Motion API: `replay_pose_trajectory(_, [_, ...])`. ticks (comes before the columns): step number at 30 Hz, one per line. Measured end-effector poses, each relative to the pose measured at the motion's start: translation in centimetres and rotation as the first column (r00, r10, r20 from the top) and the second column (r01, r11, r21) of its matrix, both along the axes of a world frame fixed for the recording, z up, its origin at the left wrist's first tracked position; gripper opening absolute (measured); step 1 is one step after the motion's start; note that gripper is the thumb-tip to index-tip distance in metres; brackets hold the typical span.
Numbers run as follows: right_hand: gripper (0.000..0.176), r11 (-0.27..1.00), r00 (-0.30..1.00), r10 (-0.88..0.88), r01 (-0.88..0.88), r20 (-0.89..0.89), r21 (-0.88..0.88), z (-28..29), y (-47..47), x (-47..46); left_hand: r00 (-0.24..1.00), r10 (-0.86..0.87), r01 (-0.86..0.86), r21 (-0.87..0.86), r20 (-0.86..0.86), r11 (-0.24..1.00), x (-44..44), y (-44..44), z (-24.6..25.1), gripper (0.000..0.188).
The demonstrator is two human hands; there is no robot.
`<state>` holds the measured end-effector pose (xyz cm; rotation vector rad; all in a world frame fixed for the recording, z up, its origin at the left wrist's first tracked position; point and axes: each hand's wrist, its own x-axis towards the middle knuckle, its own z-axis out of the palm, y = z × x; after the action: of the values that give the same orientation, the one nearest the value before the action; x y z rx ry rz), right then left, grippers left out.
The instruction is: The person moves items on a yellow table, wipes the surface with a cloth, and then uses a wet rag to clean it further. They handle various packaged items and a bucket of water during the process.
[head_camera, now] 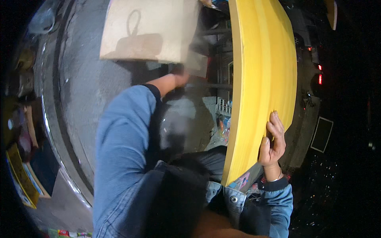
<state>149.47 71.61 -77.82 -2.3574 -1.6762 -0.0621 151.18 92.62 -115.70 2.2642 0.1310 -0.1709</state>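
Note:
A large yellow panel (262, 74) stands on edge in front of me, running from near my chest to the top of the view. My right hand (273, 139) is against its lower right part, fingers bent and thumb apart, seeming to grip it there. Motion blurs my left hand (180, 78), which reaches forward just below the edge of a pale board (148, 29). Whether it holds anything there is unclear. A shadow with a loop shape falls on that board. Between board and panel, a dark frame with bars (215, 32) is partly visible.
A white plastic basket (223, 107) and bagged items (223, 128) are partly behind the panel. Grey pavement (80, 89) with a kerb (55, 131) runs along the left. Vehicles with red lights (320, 74) stand in the dark at right. Part of another person (209, 3) shows at the top.

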Motion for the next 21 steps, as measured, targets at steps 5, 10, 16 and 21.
replay_pose_trajectory(5, [0.032, 0.999, 0.999, -0.037, 0.038, -0.028, 0.019, 0.4, -0.2, 0.4, 0.798, 0.583, -0.597, -0.326, -0.151, 0.733, 5.7, -4.0, -8.7, 0.040])
replay_pose_trajectory(10, [0.031, 0.998, 0.998, -0.059, 0.059, -0.038, 0.015, 0.4, -0.2, 0.4, 0.921, 0.384, -0.382, -0.362, -0.070, 0.850, 8.4, -4.2, -11.6, 0.040])
replay_pose_trajectory(16, [0.032, 0.998, 0.997, -0.061, 0.062, -0.044, 0.021, 0.2, -0.1, 0.0, 0.894, 0.395, -0.302, -0.365, 0.213, 0.881, 7.6, -2.5, -1.9, 0.037])
replay_pose_trajectory(21, [0.031, 0.997, 0.998, -0.042, 0.045, -0.044, 0.065, 0.0, 0.2, -0.3, 0.818, 0.562, -0.227, -0.831, 0.120, 0.508, 2.4, 1.2, 8.4, 0.030])
